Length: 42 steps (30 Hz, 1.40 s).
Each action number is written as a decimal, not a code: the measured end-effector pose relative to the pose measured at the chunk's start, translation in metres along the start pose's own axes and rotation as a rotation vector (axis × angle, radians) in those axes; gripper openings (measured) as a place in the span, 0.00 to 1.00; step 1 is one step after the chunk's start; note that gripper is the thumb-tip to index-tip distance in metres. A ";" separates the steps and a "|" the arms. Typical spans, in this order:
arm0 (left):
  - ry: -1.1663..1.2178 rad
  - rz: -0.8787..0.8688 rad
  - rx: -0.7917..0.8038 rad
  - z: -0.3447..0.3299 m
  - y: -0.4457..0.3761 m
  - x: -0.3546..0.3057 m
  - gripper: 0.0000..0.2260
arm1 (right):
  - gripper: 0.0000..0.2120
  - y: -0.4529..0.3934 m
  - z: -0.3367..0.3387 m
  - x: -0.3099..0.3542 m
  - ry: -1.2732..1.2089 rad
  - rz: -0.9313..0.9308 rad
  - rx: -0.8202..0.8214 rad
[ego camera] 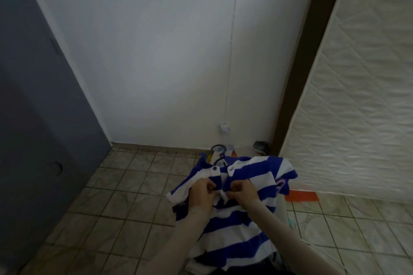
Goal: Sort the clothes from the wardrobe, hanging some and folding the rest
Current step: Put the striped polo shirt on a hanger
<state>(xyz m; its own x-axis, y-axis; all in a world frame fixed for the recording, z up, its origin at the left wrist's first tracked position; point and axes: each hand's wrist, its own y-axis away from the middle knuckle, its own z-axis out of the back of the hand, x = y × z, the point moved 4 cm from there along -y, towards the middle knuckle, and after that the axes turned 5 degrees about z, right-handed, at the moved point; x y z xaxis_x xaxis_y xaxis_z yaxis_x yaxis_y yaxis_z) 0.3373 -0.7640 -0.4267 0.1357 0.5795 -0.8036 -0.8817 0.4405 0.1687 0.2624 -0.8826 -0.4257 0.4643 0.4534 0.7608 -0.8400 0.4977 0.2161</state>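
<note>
A blue-and-white striped polo shirt [234, 227] hangs in front of me, low in the view, collar at the top. A dark hanger hook [220, 159] pokes out of the collar. My left hand [202, 192] pinches the left edge of the button placket. My right hand [242, 192] pinches the right edge, close beside the left hand. A blue button [214, 168] shows on the white placket above my left hand. The shirt's lower part hangs down between my forearms.
A grey wardrobe door [40, 118] stands at the left. A white quilted mattress [357, 73] leans at the right. The white wall [156, 51] holds a socket [224, 128] with small items on the tiled floor [111, 196] beneath. An orange object [301, 196] lies under the mattress.
</note>
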 end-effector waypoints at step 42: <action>0.271 0.162 0.159 -0.007 -0.007 0.006 0.09 | 0.05 0.013 -0.006 0.013 0.250 0.124 -0.074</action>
<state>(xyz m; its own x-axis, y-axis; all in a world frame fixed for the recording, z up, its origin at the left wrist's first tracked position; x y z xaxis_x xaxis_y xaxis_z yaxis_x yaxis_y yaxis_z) 0.3412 -0.7690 -0.4368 -0.1438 0.4570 -0.8778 -0.7978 0.4713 0.3760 0.2589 -0.8661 -0.4166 0.4221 0.6777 0.6021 -0.8761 0.4757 0.0787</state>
